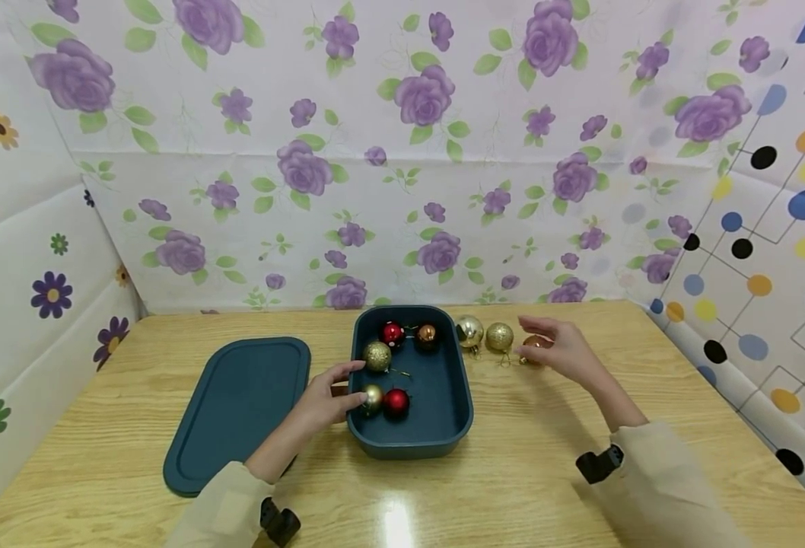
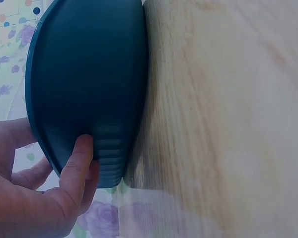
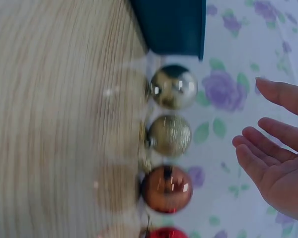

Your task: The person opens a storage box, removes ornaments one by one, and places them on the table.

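My left hand point(image 1: 322, 401) grips the left wall of a dark teal box point(image 1: 412, 450); in the left wrist view some fingers lie against the outside wall point(image 2: 89, 74) and others reach over the rim. Inside the box are several Christmas baubles, among them a glittery gold bauble point(image 1: 377, 356), a red bauble point(image 1: 396, 403) and a copper bauble point(image 1: 427, 336). My right hand point(image 1: 568, 352) hovers, fingers loosely spread and holding nothing, near a copper bauble point(image 3: 167, 189). Beside that one stand a glittery gold bauble point(image 3: 170, 135), a shiny gold bauble point(image 3: 174, 87) and a partly cropped red bauble point(image 3: 166, 233).
A flat teal lid point(image 1: 238, 411) lies on the wooden table point(image 1: 512, 472) left of the box. Flowered cloth point(image 1: 389, 190) hangs behind the table's far edge, and patterned cloth walls stand at both sides.
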`<act>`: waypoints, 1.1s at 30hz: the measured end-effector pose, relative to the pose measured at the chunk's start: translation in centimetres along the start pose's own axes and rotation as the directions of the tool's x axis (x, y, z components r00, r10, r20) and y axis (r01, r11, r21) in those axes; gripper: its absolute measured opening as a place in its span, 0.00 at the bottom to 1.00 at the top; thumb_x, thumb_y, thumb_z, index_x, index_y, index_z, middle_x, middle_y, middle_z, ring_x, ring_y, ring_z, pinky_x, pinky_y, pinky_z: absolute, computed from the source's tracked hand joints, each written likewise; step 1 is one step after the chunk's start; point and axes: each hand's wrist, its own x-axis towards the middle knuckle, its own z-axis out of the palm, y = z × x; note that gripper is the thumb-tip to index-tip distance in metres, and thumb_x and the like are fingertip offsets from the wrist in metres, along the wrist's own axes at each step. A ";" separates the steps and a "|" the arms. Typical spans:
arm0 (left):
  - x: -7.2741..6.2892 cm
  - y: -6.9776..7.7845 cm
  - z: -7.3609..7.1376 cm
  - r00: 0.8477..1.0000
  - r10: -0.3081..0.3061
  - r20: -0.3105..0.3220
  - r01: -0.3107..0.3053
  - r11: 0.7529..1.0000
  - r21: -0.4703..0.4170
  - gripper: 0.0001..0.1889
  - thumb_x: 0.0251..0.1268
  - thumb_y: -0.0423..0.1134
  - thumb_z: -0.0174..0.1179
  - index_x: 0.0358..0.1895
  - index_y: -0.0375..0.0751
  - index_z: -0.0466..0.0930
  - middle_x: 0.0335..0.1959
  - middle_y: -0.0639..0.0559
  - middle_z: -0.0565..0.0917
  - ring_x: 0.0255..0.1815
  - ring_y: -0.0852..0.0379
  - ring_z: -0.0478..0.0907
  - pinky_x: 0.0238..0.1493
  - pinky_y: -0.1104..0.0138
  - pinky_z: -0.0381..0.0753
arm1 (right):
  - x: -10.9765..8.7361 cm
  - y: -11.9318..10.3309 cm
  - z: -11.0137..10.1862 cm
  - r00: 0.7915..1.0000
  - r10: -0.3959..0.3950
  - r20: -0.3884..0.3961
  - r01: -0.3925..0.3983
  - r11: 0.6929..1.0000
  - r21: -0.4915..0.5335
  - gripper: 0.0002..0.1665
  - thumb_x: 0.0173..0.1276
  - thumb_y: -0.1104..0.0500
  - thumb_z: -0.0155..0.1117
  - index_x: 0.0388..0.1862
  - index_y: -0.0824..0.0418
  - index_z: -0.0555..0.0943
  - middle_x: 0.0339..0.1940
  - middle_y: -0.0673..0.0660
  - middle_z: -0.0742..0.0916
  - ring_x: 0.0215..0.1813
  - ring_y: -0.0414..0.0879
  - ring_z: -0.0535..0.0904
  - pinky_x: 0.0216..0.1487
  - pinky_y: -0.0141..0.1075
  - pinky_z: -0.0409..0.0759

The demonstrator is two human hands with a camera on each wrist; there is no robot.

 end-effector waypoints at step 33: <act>0.0 0.0 0.0 1.000 -0.003 -0.007 0.003 1.000 0.013 0.26 0.60 0.32 0.59 0.63 0.44 0.67 0.60 0.38 0.66 0.50 0.46 0.72 0.36 0.59 0.79 | 3.1 -7.4 13.8 0.876 -0.231 0.423 0.297 0.950 -0.098 0.32 0.55 0.56 0.70 0.57 0.68 0.74 0.53 0.62 0.80 0.52 0.54 0.76 0.48 0.44 0.76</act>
